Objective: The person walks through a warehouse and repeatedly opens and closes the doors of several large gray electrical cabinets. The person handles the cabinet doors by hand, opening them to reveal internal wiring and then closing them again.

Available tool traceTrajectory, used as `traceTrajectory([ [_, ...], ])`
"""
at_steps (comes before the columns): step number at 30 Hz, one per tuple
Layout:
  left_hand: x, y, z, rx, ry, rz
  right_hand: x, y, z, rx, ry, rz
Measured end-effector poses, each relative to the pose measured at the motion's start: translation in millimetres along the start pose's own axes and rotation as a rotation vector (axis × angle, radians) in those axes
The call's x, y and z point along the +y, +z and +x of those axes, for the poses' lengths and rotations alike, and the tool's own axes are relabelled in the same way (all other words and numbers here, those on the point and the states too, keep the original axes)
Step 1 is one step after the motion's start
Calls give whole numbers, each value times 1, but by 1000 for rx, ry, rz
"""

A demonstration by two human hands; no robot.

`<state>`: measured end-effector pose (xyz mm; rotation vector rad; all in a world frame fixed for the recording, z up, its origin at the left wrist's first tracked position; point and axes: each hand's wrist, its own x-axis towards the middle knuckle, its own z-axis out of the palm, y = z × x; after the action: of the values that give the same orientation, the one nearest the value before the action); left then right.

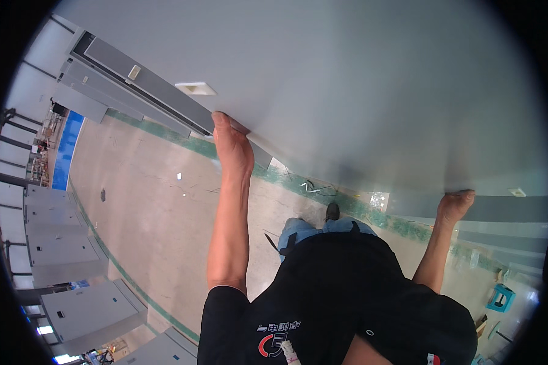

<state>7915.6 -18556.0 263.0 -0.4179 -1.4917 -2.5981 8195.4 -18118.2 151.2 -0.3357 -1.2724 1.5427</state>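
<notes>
While the large grey panel point(347, 85) fills the upper frame, the left hand point(231, 143) clamps its lower edge at centre and the right hand point(455, 204) grips it at right, spaced apart, apparently to balance it above the concrete floor point(152, 231).

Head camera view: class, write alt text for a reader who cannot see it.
Both bare hands grip the lower edge of a large grey metal panel, left hand and right hand set wide apart. Below lie a concrete floor and grey cabinets.
</notes>
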Motion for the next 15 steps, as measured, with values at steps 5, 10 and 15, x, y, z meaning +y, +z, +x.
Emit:
traceTrajectory([
  [5,-12,-13,23,71,-73,-25,-10,37,-14,52,-6,-27],
  [10,-31,-27,51,78,-121,-44,8,51,-22,91,-28,-74],
  [15,-37,-39,68,52,-141,-45,24,54,-19,90,-34,-94],
])
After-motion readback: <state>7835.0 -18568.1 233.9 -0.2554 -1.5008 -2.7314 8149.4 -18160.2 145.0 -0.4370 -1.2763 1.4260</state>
